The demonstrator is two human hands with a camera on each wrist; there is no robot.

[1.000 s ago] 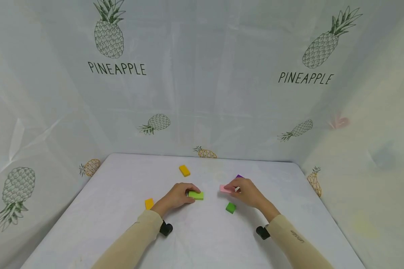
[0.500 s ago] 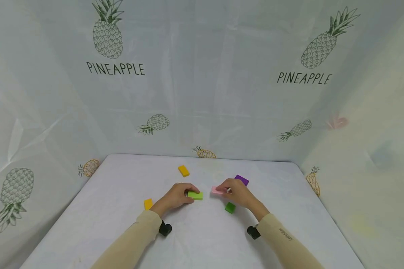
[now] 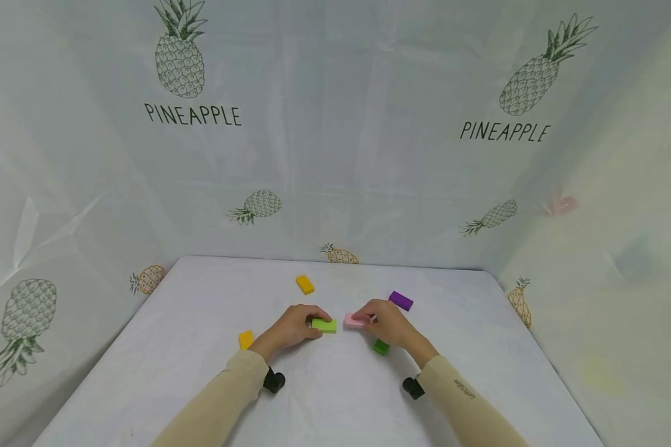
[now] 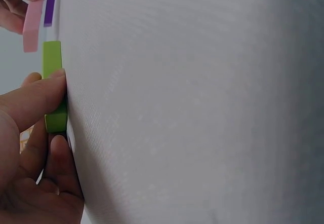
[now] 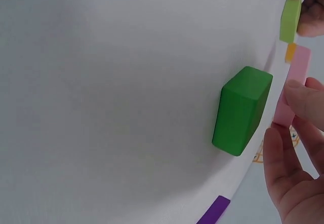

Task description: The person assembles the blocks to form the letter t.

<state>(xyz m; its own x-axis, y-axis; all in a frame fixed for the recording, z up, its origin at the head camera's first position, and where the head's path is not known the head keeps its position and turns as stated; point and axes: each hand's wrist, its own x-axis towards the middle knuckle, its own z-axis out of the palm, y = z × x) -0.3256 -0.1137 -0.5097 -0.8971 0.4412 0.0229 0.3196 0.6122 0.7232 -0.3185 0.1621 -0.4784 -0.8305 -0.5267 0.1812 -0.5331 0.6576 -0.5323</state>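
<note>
Currently the left hand (image 3: pixel 291 327) pinches a light green block (image 3: pixel 325 325) flat on the table (image 3: pixel 201 347), while the right hand (image 3: pixel 390 324) grips a pink block (image 3: pixel 355 320) just beside it. Misaligned, the pink block could nudge the green one askew or slip free.
</note>
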